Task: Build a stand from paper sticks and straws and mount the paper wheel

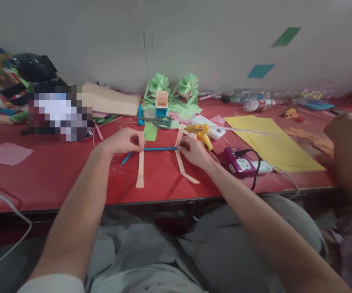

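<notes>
Blue stick [160, 149] stretches between two peach strips [140, 167]. My left hand [121, 141] pinches one strip, my right hand [194, 151] the other.

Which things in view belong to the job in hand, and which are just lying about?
In the job: blue strip; peach strips, at the left hand and right hand; probably the glue gun.

Apparently just lying about: scissors; yellow paper; plastic bottle; pink paper.

White sleeve [54, 283], bare forearms [75, 211], grey trousers [224, 240]
</notes>
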`<state>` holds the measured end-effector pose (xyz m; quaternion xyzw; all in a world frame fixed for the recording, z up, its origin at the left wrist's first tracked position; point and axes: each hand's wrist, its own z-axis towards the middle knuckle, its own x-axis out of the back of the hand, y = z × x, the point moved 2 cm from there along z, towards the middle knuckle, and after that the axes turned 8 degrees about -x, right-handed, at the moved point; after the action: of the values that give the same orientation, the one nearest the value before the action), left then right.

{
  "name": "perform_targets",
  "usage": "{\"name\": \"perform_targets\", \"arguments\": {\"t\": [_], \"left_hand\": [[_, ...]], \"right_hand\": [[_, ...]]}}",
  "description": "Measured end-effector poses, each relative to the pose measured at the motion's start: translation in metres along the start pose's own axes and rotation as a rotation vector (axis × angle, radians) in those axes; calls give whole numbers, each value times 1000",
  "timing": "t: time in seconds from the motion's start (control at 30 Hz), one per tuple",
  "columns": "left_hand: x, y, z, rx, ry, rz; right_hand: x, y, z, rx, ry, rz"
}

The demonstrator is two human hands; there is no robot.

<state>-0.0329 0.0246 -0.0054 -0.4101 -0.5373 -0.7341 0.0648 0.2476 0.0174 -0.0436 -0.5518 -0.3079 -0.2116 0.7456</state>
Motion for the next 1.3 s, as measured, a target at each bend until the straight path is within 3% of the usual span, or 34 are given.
{"name": "perform_targets", "arguments": {"t": [0.67,1.07,1.2,1.3], "left_hand": [[-1,6,-2,51,32,51],[-3,4,-2,39,43,50],[1,6,-8,47,30,91],[12,0,-17,39,107,186]], "right_hand": [[3,-5,3,-64,-75,-23],[4,-6,1,51,-33,-133],[4,-6,0,29,-21,-127],[3,-6,0,21,-31,-90]]}}
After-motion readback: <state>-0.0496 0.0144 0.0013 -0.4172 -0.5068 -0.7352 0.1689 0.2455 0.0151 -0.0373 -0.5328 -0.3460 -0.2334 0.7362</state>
